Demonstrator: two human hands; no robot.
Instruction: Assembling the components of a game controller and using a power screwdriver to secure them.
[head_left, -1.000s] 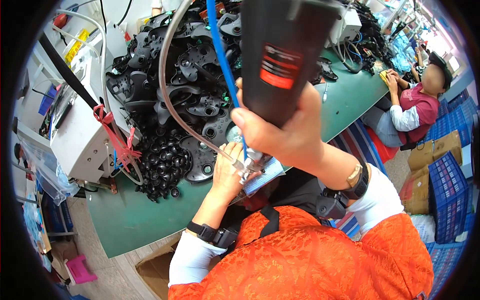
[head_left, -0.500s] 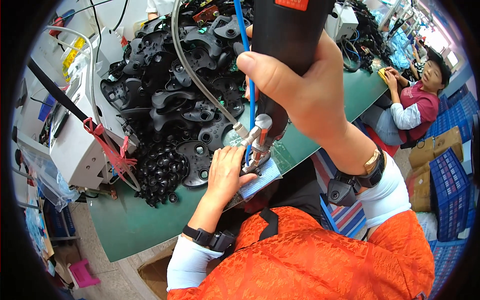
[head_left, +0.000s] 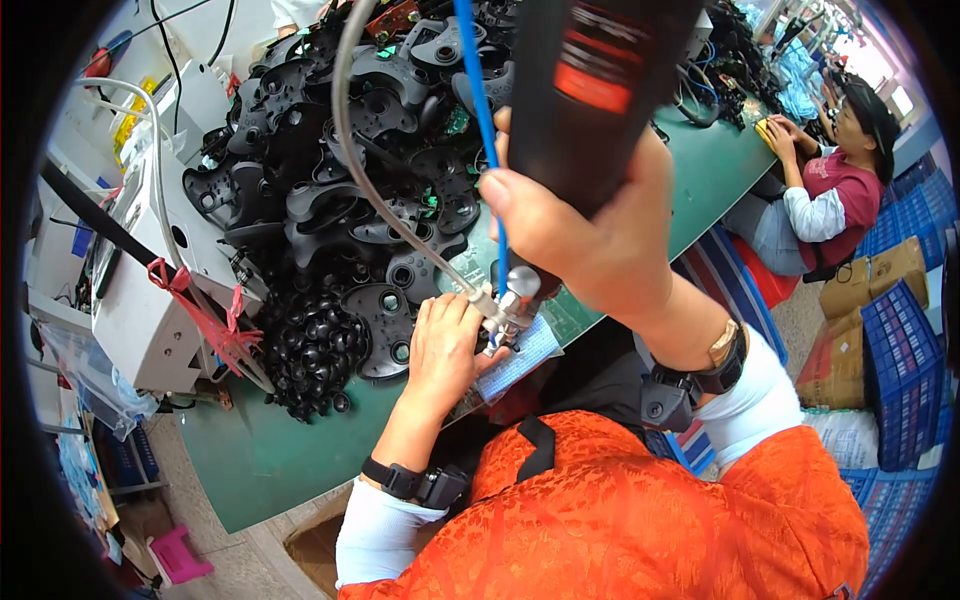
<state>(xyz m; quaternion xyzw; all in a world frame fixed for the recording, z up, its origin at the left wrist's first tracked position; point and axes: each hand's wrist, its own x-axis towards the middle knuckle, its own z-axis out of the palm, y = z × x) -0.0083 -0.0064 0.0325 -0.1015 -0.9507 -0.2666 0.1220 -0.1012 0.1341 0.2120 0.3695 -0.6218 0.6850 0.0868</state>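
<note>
My right hand (head_left: 605, 240) is wrapped round the thick body of a black power screwdriver (head_left: 600, 110) with a red label. The tool slants down toward my left hand. At its lower end sits a shiny metal fitting (head_left: 518, 288), joined by a clear hose (head_left: 395, 220); a blue tube (head_left: 479, 90) runs alongside. My left hand (head_left: 440, 345) is bent over a work spot at the bench edge, thumb beside the fitting. What lies under its fingers is hidden. A pale blue printed sheet (head_left: 525, 362) shows beside the thumb.
Black game controller shells (head_left: 385, 110) are heaped on the green bench (head_left: 235, 455), with small black round caps (head_left: 310, 350) in front. A white machine box (head_left: 150, 300) stands left. Another person (head_left: 825, 200) sits at the far right, near blue crates (head_left: 900, 370) and cardboard boxes (head_left: 840, 350).
The screwdriver and my right hand have come lower and tilted, so more of the red label shows. My left hand stays at the same spot. The other person's head has turned.
</note>
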